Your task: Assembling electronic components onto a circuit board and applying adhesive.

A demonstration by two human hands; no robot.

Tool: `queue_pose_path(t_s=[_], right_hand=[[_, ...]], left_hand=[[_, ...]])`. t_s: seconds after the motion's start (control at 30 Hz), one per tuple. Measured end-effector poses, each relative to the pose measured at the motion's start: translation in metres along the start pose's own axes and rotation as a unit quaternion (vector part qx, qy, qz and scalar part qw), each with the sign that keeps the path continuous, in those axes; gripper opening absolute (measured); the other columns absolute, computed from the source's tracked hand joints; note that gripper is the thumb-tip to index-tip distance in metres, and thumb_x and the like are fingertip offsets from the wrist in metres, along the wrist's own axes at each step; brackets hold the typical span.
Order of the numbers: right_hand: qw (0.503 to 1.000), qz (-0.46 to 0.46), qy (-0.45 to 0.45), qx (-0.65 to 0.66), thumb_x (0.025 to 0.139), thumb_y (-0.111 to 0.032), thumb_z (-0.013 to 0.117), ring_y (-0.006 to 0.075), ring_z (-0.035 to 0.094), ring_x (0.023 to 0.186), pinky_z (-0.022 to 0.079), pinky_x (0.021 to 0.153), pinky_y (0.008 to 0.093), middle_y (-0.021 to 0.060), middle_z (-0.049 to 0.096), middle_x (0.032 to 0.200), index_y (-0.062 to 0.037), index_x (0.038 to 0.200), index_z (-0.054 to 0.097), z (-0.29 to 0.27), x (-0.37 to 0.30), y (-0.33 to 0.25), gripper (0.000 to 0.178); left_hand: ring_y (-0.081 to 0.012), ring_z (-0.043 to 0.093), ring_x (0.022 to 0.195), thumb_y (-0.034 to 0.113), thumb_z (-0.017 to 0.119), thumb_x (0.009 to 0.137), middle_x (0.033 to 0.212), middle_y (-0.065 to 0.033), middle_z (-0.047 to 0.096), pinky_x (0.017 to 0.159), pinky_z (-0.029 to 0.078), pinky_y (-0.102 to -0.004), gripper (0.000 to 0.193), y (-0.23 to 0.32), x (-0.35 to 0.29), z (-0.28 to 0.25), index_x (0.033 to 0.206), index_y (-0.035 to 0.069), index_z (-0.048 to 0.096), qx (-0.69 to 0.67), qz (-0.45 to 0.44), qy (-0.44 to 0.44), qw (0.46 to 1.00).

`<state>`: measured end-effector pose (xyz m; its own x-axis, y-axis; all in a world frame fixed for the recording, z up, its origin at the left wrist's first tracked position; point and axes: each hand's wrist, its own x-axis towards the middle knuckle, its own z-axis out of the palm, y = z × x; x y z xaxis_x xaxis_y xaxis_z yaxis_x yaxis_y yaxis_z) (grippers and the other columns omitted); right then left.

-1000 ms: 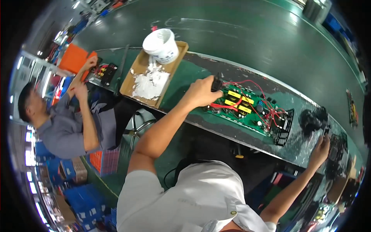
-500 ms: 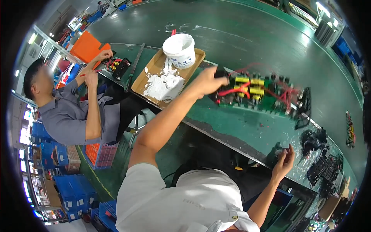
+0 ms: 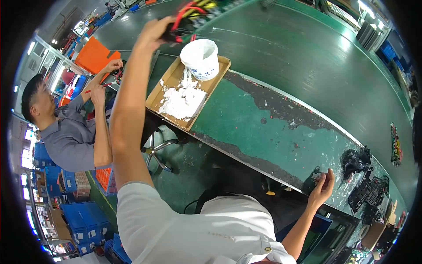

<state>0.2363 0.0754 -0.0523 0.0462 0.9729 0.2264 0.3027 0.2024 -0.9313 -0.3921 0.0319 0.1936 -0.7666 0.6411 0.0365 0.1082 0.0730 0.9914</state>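
My left hand (image 3: 157, 33) is raised at the far end of the long reach of my arm, its fingers closed on the black end of a circuit board (image 3: 206, 16). The board carries red wires and yellow parts; it is blurred and runs out of the top of the picture. Beside the near edge of the bench, my right hand (image 3: 323, 189) is held with its fingers partly curled and apart. A small greyish heap (image 3: 316, 174) lies just beyond its fingertips, too small to make out.
A cardboard tray (image 3: 211, 88) holds white paste and a white bucket (image 3: 200, 59). At right lie a black plastic bag (image 3: 356, 162) and black plastic grilles (image 3: 369, 193). Another board (image 3: 396, 144) lies farther right. A co-worker (image 3: 70, 123) sits at left by an orange bin (image 3: 94, 53).
My left hand has carried the circuit board left and away from me, from above the bench to beyond the bucket. My right hand has stayed nearly in place.
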Motion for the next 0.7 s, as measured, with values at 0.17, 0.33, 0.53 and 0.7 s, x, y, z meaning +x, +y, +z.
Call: queue_pose_path(t_s=[0.17,0.33,0.53,0.7], right_hand=[[0.998,-0.019,-0.007,-0.058,0.1,-0.011,0.057,0.0047,0.048,0.075,0.042,0.067,0.0188,-0.0009,0.058,0.093,-0.0021,0.126,0.06,0.004,0.002,0.0,0.028],[0.996,-0.038,-0.008,-0.086,0.099,-0.01,0.057,0.0058,0.049,0.08,0.041,0.07,0.0196,0.0009,0.059,0.098,-0.0009,0.125,0.061,0.012,-0.005,-0.002,0.027],[0.993,-0.007,-0.005,-0.118,0.097,-0.009,0.058,0.0139,0.059,0.096,0.046,0.086,0.0267,0.0095,0.063,0.109,0.0015,0.125,0.06,0.001,-0.01,-0.008,0.03],[0.841,0.229,-0.086,0.483,0.099,-0.054,0.045,0.0224,0.06,0.11,0.048,0.093,0.0351,0.0125,0.061,0.126,-0.0026,0.141,0.046,-0.022,0.03,-0.045,0.067]], left_hand=[[-0.0235,0.068,0.071,0.022,0.067,0.086,0.087,-0.0116,0.067,0.057,0.059,-0.0408,0.029,-0.062,0.035,-0.114,0.103,-0.001,0.062,0.017,-0.078,0.2,0.976],[-0.0308,0.068,0.073,0.006,0.069,0.081,0.092,-0.02,0.066,0.056,0.059,-0.0488,0.028,-0.149,0.033,-0.167,0.101,-0.011,0.059,-0.09,-0.092,0.278,0.952],[-0.0275,0.065,0.096,0.021,0.069,0.086,0.11,-0.0116,0.064,0.075,0.055,-0.0402,0.043,-0.224,0.053,-0.191,0.122,0.001,0.056,0.221,-0.059,0.124,0.966],[-0.0231,0.056,0.111,0.02,0.056,0.099,0.119,-0.0082,0.058,0.094,0.053,-0.0439,0.036,-0.177,0.082,-0.335,0.132,0.007,0.053,-0.116,-0.109,-0.048,0.986]])
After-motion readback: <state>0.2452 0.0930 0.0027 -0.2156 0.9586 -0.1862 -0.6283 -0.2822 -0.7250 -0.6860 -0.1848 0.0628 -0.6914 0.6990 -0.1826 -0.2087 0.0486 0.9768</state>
